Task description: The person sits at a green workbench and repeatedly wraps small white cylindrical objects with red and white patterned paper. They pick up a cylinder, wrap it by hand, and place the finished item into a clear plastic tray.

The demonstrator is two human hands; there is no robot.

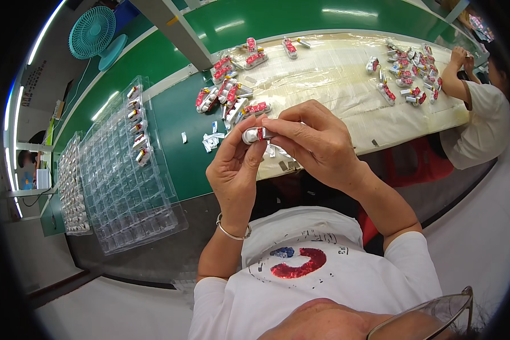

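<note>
Raised over the near edge of the table, a small rounded white piece [250, 136] with a red band sits between both hands. The thumb and fingers of my left hand [232, 175] close round its left side. My right hand [326, 141] pinches its right end, where the fingertips hide part of it. Just beyond the hands lies a pile of similar white, red and silver pieces [230, 92]. Small white slips [211, 141] with blue marks are scattered left of my left hand, and more show below the held piece.
Clear plastic trays [116, 187] stand at the left, one partly filled with pieces along its far side. Another tray [73, 181] is full. Yellowish sheeting [323, 73] covers the table. A co-worker [481, 107] handles more pieces [408, 73] at the right. A turquoise fan [92, 32] stands far left.
</note>
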